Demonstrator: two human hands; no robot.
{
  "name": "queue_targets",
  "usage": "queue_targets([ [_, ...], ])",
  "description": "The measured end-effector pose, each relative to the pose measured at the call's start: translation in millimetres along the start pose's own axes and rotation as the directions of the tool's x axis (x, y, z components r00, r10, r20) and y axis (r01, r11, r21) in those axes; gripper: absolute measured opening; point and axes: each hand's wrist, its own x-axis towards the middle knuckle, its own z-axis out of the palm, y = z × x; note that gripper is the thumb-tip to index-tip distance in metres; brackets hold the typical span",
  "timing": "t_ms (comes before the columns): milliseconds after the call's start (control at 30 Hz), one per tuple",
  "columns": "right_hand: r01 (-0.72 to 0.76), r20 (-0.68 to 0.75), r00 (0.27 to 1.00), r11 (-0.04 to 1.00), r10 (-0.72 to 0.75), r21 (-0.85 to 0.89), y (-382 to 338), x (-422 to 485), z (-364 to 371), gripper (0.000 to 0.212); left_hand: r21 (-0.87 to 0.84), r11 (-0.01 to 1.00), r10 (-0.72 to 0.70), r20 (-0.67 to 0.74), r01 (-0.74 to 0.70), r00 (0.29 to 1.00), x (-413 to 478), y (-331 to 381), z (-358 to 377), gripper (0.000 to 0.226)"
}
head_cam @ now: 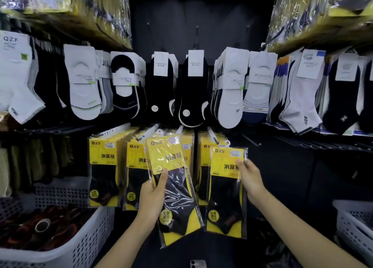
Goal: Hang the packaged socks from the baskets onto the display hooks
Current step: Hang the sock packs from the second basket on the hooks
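Yellow-black sock pack [177, 191], tilted, near hooks [150, 131]

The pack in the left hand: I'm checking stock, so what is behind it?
Behind the pack, gripped by the left hand, hang rows of yellow packs on hooks. The pack covers most of the middle row, so its count cannot be told.

The tilted sock pack [177, 191] and the upright sock pack [226, 197] are wrapped in clear, shiny, crinkly plastic, with yellow paper card and dark cloth socks inside. The basket [84, 245] is hard white plastic full of little holes. The hanging socks [84, 94] are soft, dull cloth with smooth white paper labels [160, 64], and the back wall [201, 15] is dark and not shiny.
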Motion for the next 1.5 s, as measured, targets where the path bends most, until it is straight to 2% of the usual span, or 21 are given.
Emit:
queue_targets([
  [167,0.102,0.082,0.992,0.993,-0.097,-0.063,-5.6,19.4,11.2,0.019,-0.009,1.000,0.005,0.015,-0.005,1.000,5.1,-7.0,1.5,0.055],
  [333,0.055,0.085,0.995,0.996,-0.049,-0.071,13.2,34.6,21.7,0.027,-0.007,1.000,-0.003,0.000,0.003,1.000,10.5,-17.4,2.3,0.062],
  [433,-0.021,0.021,1.000,0.999,0.022,-0.025,25.7,40.8,28.3,0.023,-0.007,1.000,-0.009,-0.001,0.009,1.000,13.2,-22.0,4.0,0.066],
  [533,-0.086,-0.084,0.993,0.996,0.084,-0.020,37.9,48.2,32.2,0.029,-0.006,1.000,-0.004,0.017,0.005,1.000,14.5,-26.1,6.0,0.065],
  [633,-0.120,-0.161,0.981,0.992,0.113,-0.036,48.5,50.3,31.6,0.026,0.008,1.000,-0.012,0.035,0.012,0.999,13.0,-29.9,7.2,0.064],
  [733,-0.174,-0.245,0.956,0.984,0.160,-0.035,57.3,46.2,25.1,0.021,0.005,0.999,-0.036,0.053,0.036,0.998,10.6,-32.3,9.3,0.053],
  [833,-0.186,-0.292,0.941,0.982,0.168,-0.033,58.0,36.1,19.4,0.022,0.007,1.000,-0.029,0.070,0.029,0.997,7.9,-32.4,13.8,0.058],
  [900,-0.163,-0.259,0.954,0.987,0.154,-0.013,52.5,25.5,17.8,0.022,-0.025,1.000,-0.012,0.087,0.015,0.996,4.9,-30.0,18.8,0.062],
  [1000,-0.160,-0.051,0.985,0.985,0.163,0.068,30.4,2.2,21.0,0.021,-0.024,1.000,0.010,0.127,-0.007,0.992,1.2,-27.1,28.4,0.061],
  [1100,-0.161,0.179,0.974,0.982,0.142,0.097,6.6,-21.4,26.9,0.027,0.000,0.998,0.064,0.183,-0.065,0.981,-3.1,-26.7,39.5,0.050],
  [1200,-0.138,0.299,0.948,0.986,0.104,0.096,-2.4,-37.8,27.8,0.030,-0.036,0.989,0.147,0.243,-0.143,0.959,-10.2,-25.1,50.8,0.025],
  [1267,-0.153,0.285,0.953,0.977,0.106,0.149,-1.4,-43.4,24.2,0.027,-0.059,0.988,0.155,0.276,-0.145,0.949,-14.0,-24.9,57.4,0.016],
  [1367,-0.201,0.223,0.963,0.951,0.148,0.235,3.7,-45.7,14.8,0.020,-0.131,0.987,0.132,0.314,-0.095,0.940,-15.5,-28.0,64.3,0.015],
  [1500,-0.195,0.101,0.979,0.956,0.177,0.220,7.0,-38.2,3.3,0.017,-0.051,0.999,0.015,0.360,0.004,0.933,-14.6,-22.8,71.2,0.039],
])
